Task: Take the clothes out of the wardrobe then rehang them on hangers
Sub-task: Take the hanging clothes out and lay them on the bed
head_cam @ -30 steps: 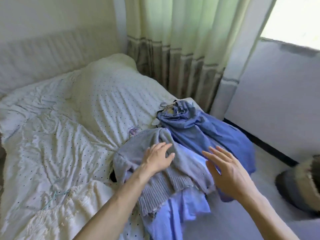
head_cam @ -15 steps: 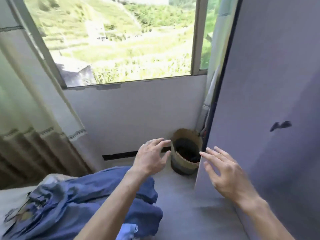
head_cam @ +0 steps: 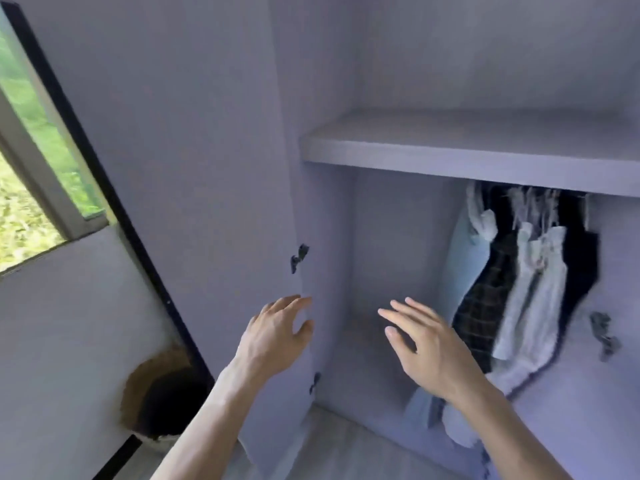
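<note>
The pale lilac wardrobe (head_cam: 485,154) stands open in front of me. Under its shelf hang several clothes (head_cam: 526,289): a light blue piece, a dark checked one, a whitish one and a dark one, bunched at the right of the compartment. My left hand (head_cam: 277,334) is raised near the edge of the open door (head_cam: 194,168), fingers loosely spread, holding nothing. My right hand (head_cam: 426,344) reaches into the compartment, fingers straight, just left of the hanging clothes and apart from them. Hangers are hidden by the shelf.
A woven basket (head_cam: 152,393) sits on the floor at the lower left, beside the door. A window (head_cam: 31,188) is at the far left. Dark hinges (head_cam: 299,258) show on the door edge. The left part of the compartment holds no clothes.
My view has swung right, from the clothes on the bed past the window to the open wardrobe. Both hands stayed raised and empty, and now reach toward the compartment.
</note>
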The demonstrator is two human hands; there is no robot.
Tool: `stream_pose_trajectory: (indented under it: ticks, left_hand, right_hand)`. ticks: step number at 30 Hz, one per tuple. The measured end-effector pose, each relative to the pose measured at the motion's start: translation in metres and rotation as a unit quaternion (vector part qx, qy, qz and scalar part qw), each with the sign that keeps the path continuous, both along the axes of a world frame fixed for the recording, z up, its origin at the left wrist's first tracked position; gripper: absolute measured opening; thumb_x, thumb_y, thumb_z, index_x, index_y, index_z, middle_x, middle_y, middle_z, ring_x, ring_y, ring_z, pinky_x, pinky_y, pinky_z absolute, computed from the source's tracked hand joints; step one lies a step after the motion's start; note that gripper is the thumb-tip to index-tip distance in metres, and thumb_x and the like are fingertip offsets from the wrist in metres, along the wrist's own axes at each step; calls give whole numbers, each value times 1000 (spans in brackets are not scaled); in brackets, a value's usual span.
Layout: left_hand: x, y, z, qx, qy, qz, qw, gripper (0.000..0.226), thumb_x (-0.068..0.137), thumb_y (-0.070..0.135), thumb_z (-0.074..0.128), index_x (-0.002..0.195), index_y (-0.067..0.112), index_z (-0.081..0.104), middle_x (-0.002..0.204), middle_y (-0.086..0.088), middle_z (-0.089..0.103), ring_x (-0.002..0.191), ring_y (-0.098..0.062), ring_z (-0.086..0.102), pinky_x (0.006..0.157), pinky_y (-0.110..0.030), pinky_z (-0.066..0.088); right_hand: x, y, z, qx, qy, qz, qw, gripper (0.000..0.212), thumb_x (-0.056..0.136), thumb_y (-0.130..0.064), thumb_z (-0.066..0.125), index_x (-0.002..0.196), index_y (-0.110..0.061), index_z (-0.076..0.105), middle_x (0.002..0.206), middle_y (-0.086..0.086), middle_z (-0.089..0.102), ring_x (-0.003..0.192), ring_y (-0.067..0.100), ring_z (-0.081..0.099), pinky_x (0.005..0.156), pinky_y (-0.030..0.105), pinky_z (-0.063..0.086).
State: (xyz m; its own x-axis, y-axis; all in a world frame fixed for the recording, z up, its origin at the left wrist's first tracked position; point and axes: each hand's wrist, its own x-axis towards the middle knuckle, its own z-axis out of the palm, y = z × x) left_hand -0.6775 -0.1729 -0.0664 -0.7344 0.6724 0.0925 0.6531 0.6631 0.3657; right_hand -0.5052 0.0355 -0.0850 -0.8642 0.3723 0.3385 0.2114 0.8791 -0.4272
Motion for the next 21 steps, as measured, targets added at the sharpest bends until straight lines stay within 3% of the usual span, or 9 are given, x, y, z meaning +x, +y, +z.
stream_pose_trajectory:
  ticks: [5,11,14,17,21]
  left_hand:
    - [-12,78,-2,15,-18,-114,993,49,101,44,47,149,41,39,152,18,41,140,-12,37,112,-30,34]
    - [-19,169,-17,24,-53,-187,981,49,101,45,46,149,40,38,153,18,39,141,-12,36,115,-33,32]
    - [-25,217,-20,21,-55,-203,977,49,101,45,47,149,40,39,153,17,40,140,-13,37,114,-35,34]
    - [-32,264,-18,17,-64,-219,974,51,100,45,47,150,37,38,154,15,39,141,-14,37,115,-35,34]
    - [-43,330,-13,27,-62,-226,972,55,100,43,48,152,31,35,158,8,34,145,-15,33,118,-39,31]
  right_hand:
    - [36,44,-5,-5,-8,-121,993,36,100,-33,53,136,-31,60,146,-7,52,144,13,35,118,33,29]
    - [47,105,0,19,10,-212,977,39,101,-35,49,140,-35,54,150,-14,46,147,6,25,117,22,19]
    - [36,145,12,42,43,-241,969,42,100,-33,52,142,-32,53,154,-7,43,148,11,25,118,28,21]
    - [19,194,34,103,116,-258,954,43,101,-31,51,144,-25,52,156,4,40,147,22,30,118,43,30]
    - [-6,269,70,200,228,-330,894,47,100,-37,46,143,-22,53,155,10,41,147,28,31,117,51,30]
